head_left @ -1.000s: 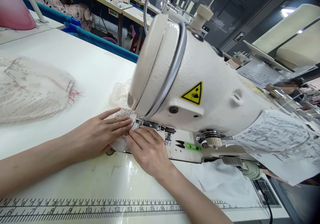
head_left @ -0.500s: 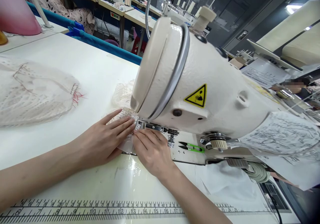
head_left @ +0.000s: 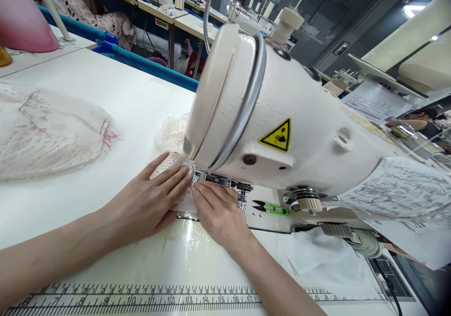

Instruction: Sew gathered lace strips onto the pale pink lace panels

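Observation:
A cream lace fabric (head_left: 172,135) lies on the table and runs under the needle area of a sewing machine (head_left: 225,95). My left hand (head_left: 155,198) rests flat on the lace with fingers stretched out and thumb apart, just left of the presser foot (head_left: 197,177). Close against the foot's near side, my right hand (head_left: 218,212) has its fingers bent together on the fabric edge; its thumb is hidden. The machine head covers part of the lace, and the needle tip cannot be made out.
Green-handled thread snips (head_left: 271,208) lie right of my right hand. Another lace piece with red threads (head_left: 52,133) is at the left. A printed ruler (head_left: 141,299) runs along the front edge. White cloth (head_left: 320,252) lies at the right. A person (head_left: 426,121) is in the background.
Both hands keep their places by the presser foot. My right hand has shifted slightly right, and a little more fabric shows between the hands.

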A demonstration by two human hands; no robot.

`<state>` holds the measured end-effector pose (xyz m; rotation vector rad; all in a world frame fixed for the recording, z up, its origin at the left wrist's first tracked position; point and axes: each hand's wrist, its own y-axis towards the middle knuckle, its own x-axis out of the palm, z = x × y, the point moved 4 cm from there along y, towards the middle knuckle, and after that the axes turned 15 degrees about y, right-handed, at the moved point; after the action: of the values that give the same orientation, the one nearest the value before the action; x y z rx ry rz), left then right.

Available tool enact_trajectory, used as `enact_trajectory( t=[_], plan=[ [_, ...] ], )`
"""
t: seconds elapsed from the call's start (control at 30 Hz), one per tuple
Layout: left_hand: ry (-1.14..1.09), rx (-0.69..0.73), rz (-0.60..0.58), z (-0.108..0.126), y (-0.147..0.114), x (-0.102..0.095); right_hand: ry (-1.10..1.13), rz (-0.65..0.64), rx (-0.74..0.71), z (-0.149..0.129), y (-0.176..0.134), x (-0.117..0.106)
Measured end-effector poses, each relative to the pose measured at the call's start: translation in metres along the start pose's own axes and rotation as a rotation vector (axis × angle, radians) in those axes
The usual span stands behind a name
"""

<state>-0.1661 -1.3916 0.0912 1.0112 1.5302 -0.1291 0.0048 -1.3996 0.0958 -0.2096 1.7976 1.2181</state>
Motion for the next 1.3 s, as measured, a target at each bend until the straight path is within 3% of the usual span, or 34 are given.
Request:
enact_trajectory(
  t=[0.63, 0.93, 1.13, 1.3],
  plan=[
    [0.085, 0.055, -0.082, 0.000, 0.005, -0.008, 0.017, -0.120, 0.021, 0.014, -0.002, -0.003],
    [0.010, 0.028, -0.037, -0.004, 0.006, -0.001, 0.006, -0.117, 0.036, 0.019, 0.000, 0.001],
    [-0.025, 0.163, 0.087, -0.001, 0.007, -0.010, -0.026, -0.138, 0.012, 0.013, -0.003, 0.002],
    [-0.088, 0.094, 0.060, -0.004, 0.008, -0.009, -0.027, -0.108, 0.010, 0.007, -0.004, 0.002]
  ],
)
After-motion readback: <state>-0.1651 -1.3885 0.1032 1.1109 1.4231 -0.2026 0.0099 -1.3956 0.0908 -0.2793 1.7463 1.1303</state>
